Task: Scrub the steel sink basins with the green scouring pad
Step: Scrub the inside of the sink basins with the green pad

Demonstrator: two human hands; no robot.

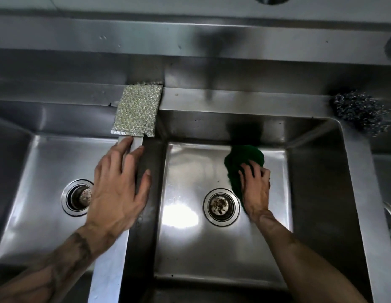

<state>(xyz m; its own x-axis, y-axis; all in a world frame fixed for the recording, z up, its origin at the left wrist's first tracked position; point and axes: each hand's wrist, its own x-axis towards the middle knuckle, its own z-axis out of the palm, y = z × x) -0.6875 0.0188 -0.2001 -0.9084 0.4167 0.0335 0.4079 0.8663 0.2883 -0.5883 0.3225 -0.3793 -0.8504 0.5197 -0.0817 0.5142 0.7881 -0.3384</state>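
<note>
Two steel sink basins lie below me. In the right basin point(190, 254), my right hand point(256, 189) presses the crumpled green scouring pad point(240, 158) onto the floor near the back wall, just right of the drain point(220, 206). My left hand point(120, 189) rests flat, fingers spread, on the steel divider point(109, 270) between the basins, holding nothing. The left basin point(37, 193) has its own drain point(77, 196), partly hidden by that hand.
A silver sparkly sponge point(136, 110) lies on the divider's far end, just beyond my left fingertips. A steel wool ball point(361, 112) sits on the back right ledge. A steel backsplash point(190, 40) runs behind the sink.
</note>
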